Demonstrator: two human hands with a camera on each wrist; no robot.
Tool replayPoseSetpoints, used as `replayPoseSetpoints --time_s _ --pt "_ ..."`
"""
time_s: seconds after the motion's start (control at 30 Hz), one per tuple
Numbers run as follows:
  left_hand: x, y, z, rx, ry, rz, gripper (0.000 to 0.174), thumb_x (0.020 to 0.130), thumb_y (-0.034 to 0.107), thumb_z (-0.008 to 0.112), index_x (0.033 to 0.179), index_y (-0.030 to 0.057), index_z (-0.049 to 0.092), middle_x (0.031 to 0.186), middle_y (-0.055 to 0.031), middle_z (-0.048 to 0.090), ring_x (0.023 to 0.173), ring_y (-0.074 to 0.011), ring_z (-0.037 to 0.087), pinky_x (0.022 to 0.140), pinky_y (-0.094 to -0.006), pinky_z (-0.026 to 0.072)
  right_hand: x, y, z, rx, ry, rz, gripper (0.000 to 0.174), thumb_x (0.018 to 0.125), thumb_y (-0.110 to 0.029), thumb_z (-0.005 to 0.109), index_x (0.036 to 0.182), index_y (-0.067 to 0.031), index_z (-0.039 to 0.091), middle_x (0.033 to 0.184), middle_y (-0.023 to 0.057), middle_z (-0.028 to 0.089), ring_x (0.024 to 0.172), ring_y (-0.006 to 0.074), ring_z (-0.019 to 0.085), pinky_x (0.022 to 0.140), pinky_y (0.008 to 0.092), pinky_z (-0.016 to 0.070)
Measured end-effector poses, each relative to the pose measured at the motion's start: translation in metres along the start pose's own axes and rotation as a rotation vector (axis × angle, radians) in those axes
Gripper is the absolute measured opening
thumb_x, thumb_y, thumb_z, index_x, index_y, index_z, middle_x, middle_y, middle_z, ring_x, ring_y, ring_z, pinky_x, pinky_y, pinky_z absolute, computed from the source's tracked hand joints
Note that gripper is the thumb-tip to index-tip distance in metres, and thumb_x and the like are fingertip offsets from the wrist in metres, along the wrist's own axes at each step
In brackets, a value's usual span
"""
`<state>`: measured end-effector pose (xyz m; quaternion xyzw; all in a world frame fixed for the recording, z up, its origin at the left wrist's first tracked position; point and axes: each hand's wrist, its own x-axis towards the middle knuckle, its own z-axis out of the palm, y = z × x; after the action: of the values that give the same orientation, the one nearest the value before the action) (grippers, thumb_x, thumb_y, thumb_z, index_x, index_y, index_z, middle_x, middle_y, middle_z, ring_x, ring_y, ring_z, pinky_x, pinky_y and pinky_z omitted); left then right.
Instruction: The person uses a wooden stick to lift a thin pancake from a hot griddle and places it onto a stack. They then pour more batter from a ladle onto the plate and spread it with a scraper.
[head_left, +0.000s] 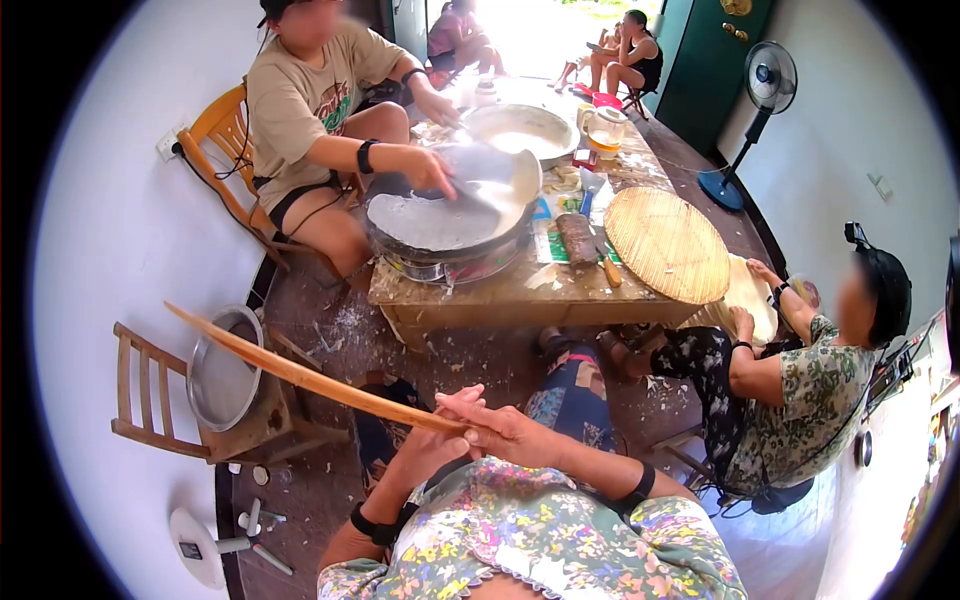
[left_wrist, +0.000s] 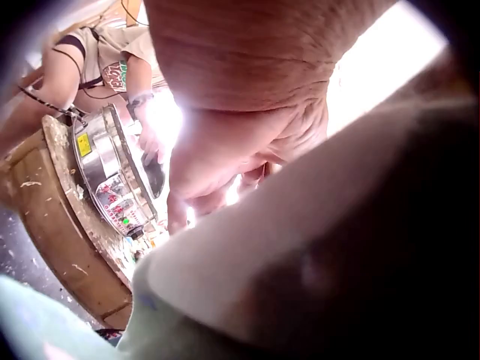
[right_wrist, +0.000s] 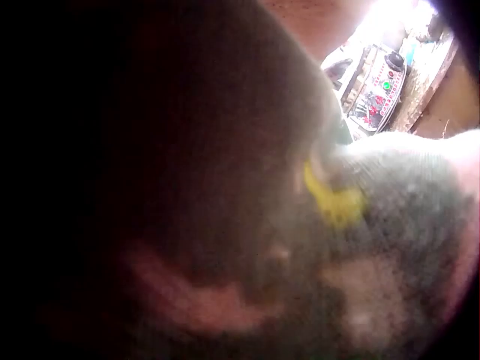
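In the head view a long, flat wooden stick (head_left: 300, 375) slants up to the left from the wearer's lap. Its near end lies between the two hands, which touch each other. The left hand (head_left: 428, 455) grips the stick near that end, its fingers partly hidden by the stick and the other hand. The right hand (head_left: 508, 436) holds the very end, thumb against the wood. The left wrist view has the creased left hand (left_wrist: 247, 112) close up, with its fingertips partly hidden. Dark, blurred cloth (right_wrist: 375, 195) fills most of the right wrist view; no stick shows there.
A worktable (head_left: 480, 300) ahead bears a round steaming pan (head_left: 440, 220), a large basin (head_left: 520, 125) and a woven round tray (head_left: 668, 245). People sit left and right. A metal bowl (head_left: 205, 385) rests on a chair at left; a fan (head_left: 770, 80) stands far right.
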<state>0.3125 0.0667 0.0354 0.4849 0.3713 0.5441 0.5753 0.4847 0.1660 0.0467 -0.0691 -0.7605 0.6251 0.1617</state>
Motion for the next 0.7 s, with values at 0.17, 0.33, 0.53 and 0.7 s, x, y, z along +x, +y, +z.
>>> replayPoseSetpoints --time_s 0.17,0.33,0.53,0.7 --pt "-0.005 -0.008 -0.002 0.001 0.086 0.014 0.042 0.097 0.010 0.053 0.137 -0.0021 0.047 0.145 -0.0173 0.044 0.126 -0.0272 0.051 0.108 -0.0404 0.0397 -0.002 -0.008 0.000 -0.072 -0.013 0.043 0.060 0.102 -0.022 0.047 0.156 -0.0172 0.020 0.101 0.0147 0.065 0.074 0.0249 0.062 0.074 0.0356 0.0507" --pt "-0.008 -0.008 -0.006 -0.032 0.329 0.207 0.027 0.100 0.015 0.047 0.116 -0.0036 0.059 0.118 -0.0211 0.064 0.108 -0.0257 0.062 0.099 -0.0404 0.0469 -0.008 0.011 -0.001 -0.505 0.204 -0.073 0.065 0.098 -0.025 0.054 0.154 -0.0142 0.024 0.108 0.0144 0.063 0.088 0.0327 0.065 0.081 0.0393 0.0511" --pt "-0.026 -0.016 -0.039 -0.095 0.755 0.284 0.020 0.102 0.018 0.044 0.107 0.0006 0.053 0.092 -0.0163 0.065 0.090 -0.0271 0.066 0.088 -0.0421 0.0532 -0.027 0.019 -0.012 -0.456 0.292 0.083 0.063 0.098 -0.025 0.053 0.154 -0.0150 0.025 0.099 0.0131 0.062 0.091 0.0325 0.063 0.078 0.0397 0.0506" --pt "-0.050 -0.032 -0.057 0.022 1.026 0.201 0.029 0.103 0.026 0.044 0.118 0.0023 0.051 0.069 -0.0015 0.048 0.056 -0.0094 0.048 0.055 -0.0256 0.0477 -0.036 0.015 -0.019 -0.432 0.316 0.118 0.060 0.098 -0.024 0.054 0.152 -0.0142 0.029 0.095 0.0124 0.063 0.085 0.0324 0.064 0.075 0.0391 0.0511"
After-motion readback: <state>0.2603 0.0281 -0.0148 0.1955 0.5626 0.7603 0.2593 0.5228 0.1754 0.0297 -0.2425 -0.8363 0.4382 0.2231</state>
